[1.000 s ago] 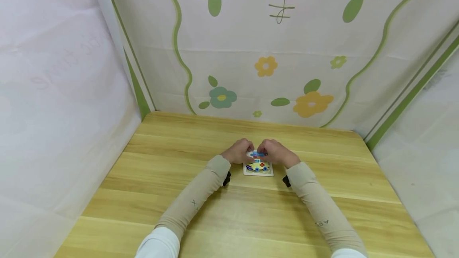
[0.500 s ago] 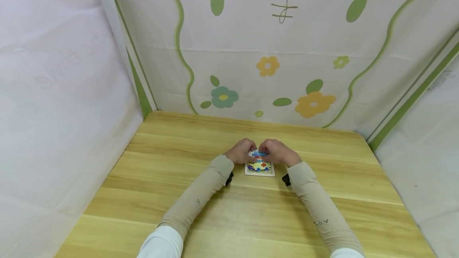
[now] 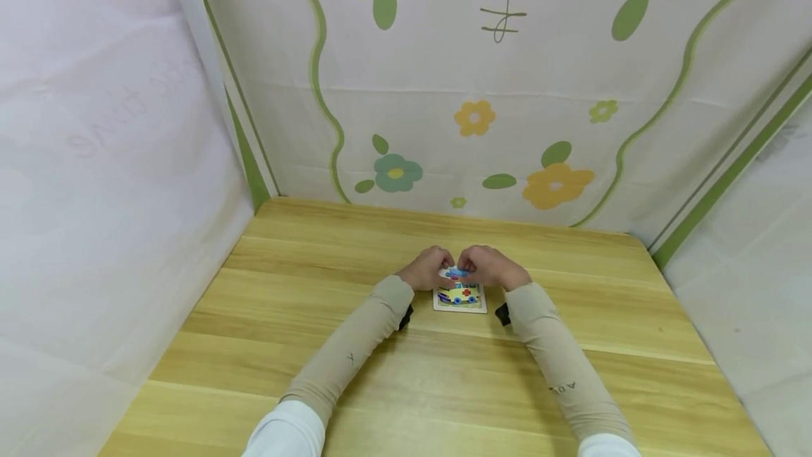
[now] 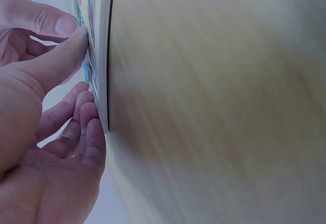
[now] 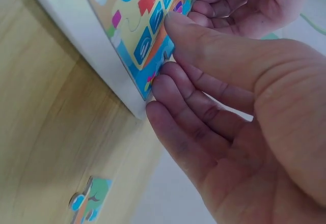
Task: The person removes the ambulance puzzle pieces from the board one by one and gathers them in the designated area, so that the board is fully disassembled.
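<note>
A small jigsaw puzzle (image 3: pixel 458 297) with a yellow ambulance picture lies in a white-rimmed tray on the wooden table. My left hand (image 3: pixel 426 270) is at its far left side; in the left wrist view the thumb (image 4: pixel 71 51) meets the picture and the curled fingers (image 4: pixel 94 137) are at the tray's edge. From the far right, my right hand (image 3: pixel 495 270) reaches in, its thumb (image 5: pixel 186 28) on the picture and bent fingertips (image 5: pixel 165 89) right at the puzzle's edge. Both hands pinch it there, covering part of its far end.
In the right wrist view a loose puzzle piece (image 5: pixel 94 201), green and blue, lies on the table (image 3: pixel 393 372) beyond the tray. Fabric walls with printed flowers stand behind (image 3: pixel 406 132) and at both sides. Black wrist cameras hang under both sleeves.
My right wrist and forearm have shifted slightly left, and the right thumb now uncovers more of the ambulance's windows. The left hand stays in place on the puzzle.
</note>
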Demonstrator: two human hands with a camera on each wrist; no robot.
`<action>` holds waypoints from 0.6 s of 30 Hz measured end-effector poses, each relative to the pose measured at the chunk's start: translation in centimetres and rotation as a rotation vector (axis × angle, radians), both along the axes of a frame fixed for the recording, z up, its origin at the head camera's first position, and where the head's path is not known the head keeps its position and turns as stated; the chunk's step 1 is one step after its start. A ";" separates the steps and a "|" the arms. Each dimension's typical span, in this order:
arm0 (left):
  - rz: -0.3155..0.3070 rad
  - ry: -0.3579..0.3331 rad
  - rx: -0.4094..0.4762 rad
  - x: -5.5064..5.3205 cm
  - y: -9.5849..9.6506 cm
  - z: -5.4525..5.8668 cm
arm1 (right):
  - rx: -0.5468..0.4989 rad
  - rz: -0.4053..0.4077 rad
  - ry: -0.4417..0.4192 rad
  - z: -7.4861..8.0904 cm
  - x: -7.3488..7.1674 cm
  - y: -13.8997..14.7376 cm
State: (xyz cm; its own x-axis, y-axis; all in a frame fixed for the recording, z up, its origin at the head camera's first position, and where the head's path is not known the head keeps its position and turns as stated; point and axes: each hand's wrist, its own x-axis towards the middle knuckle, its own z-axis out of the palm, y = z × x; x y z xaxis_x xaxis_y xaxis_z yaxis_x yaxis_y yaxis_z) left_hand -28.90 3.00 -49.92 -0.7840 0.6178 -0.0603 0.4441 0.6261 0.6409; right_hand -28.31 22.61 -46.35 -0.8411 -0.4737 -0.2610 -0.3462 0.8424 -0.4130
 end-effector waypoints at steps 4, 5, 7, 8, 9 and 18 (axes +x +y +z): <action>-0.005 -0.005 0.015 0.0 0.0 0.0 | -0.009 -0.002 0.001 0.1 0.0 -0.2; -0.008 -0.003 0.015 0.0 0.0 0.0 | -0.011 0.001 0.005 0.2 0.0 -0.2; -0.010 0.000 0.017 0.0 0.0 0.0 | -0.017 -0.002 0.009 0.2 -0.1 -0.2; -0.010 0.002 0.016 0.0 0.0 0.0 | -0.019 -0.004 0.012 0.2 -0.1 -0.2; -0.008 0.002 0.016 0.0 0.0 0.0 | -0.023 -0.010 0.012 0.2 -0.1 -0.2; 0.009 -0.003 0.008 0.2 0.0 0.2 | -0.108 -0.048 0.004 0.0 -0.2 0.2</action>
